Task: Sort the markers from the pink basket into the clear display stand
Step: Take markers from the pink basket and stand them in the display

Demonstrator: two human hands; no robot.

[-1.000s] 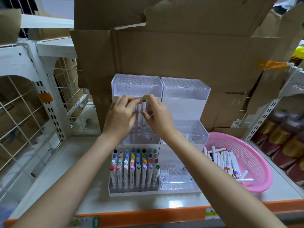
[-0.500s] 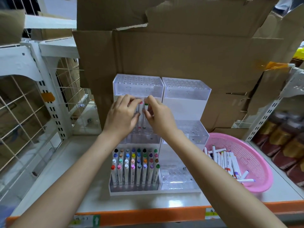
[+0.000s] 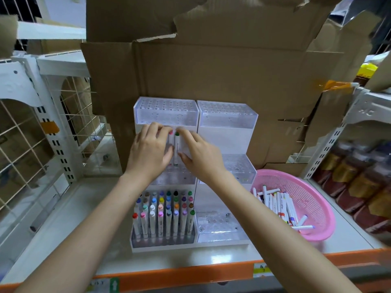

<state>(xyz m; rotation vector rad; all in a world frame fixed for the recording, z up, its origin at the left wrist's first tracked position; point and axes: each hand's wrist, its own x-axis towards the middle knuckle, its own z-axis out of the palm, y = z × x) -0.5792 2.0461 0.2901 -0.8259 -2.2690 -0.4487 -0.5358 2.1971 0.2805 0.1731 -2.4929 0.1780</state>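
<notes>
1. A white shelf board (image 3: 69,218) with an orange front edge (image 3: 190,275) carries the work; small labels are stuck on that edge.
2. Flattened brown cardboard (image 3: 222,70) stands behind the shelf as a backdrop, torn along its upper edge.
3. To the left, a white wire-grid panel (image 3: 25,144) and a slotted white upright (image 3: 53,132) close the bay; to the right, another slotted upright (image 3: 330,144) stands in front of rows of dark bottles (image 3: 359,182).
4. The clear display stand (image 3: 227,119) sits mid-shelf against the cardboard, stepped in three tiers and split into left and right halves.
5. Its lowest left tier holds rows of upright markers (image 3: 163,210) with coloured caps; the lowest right tier shows bare holes.
6. The pink basket (image 3: 317,199) rests on the shelf just right of the stand, with loose white markers (image 3: 279,204) lying in it.
7. Both hands meet over the middle left tier. The left hand (image 3: 148,153) has its fingers curled around a pink-capped marker (image 3: 171,133), though the grip is partly hidden.
8. The right hand (image 3: 201,153) pinches a green-capped marker (image 3: 176,144), held upright with its lower end at the tier's holes.
</notes>
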